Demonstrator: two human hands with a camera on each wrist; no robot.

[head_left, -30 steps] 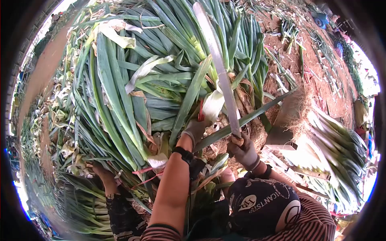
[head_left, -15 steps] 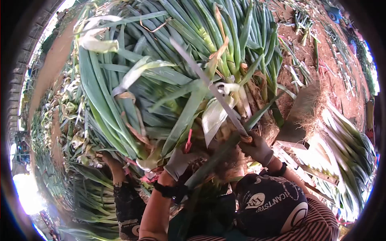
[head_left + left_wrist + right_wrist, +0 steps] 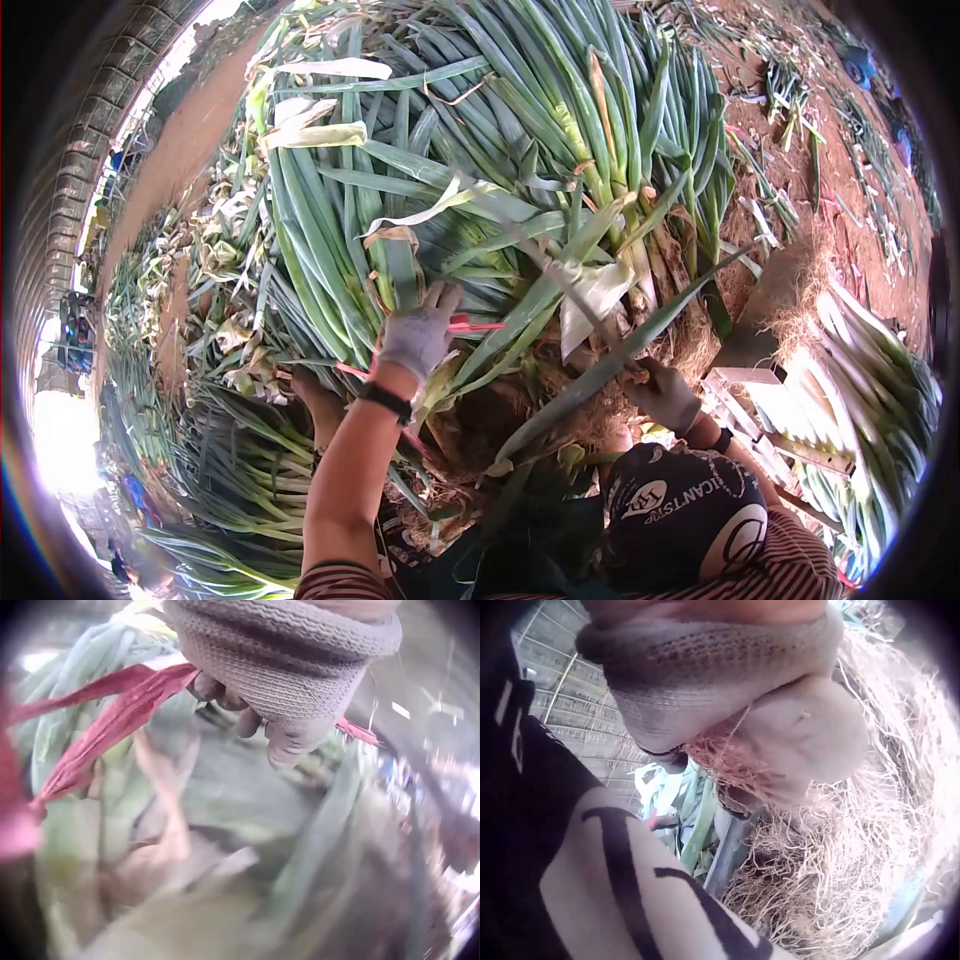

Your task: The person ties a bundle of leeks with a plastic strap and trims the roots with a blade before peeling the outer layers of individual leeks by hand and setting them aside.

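My left hand (image 3: pixel 418 338), in a pale knit glove, is over the near side of a heap of leeks (image 3: pixel 330 240). It grips a red strip (image 3: pixel 112 724), whose ends come out on both sides of the curled fingers in the left wrist view. At the right, my gloved right hand (image 3: pixel 665 395) holds a long saw (image 3: pixel 580 300) by its handle, the blurred blade slanting up and left over the leaves. A long green leaf (image 3: pixel 600 395) lies across just in front of that hand. Below the right hand hang tangled roots (image 3: pixel 817 885) in the right wrist view.
Trimmed leeks (image 3: pixel 860 400) with white stalks are stacked at the right, by a metal frame (image 3: pixel 790 440). More leeks (image 3: pixel 250 470) lie at the near left. A dark patterned sleeve or cap (image 3: pixel 680 510) covers the bottom right. Leaf scraps litter the brown ground (image 3: pixel 860 210).
My left hand has drawn back, then swung left and forward over the leeks with the red strip. The saw blade has tipped from nearly upright to slanting left. The head view has shifted slightly.
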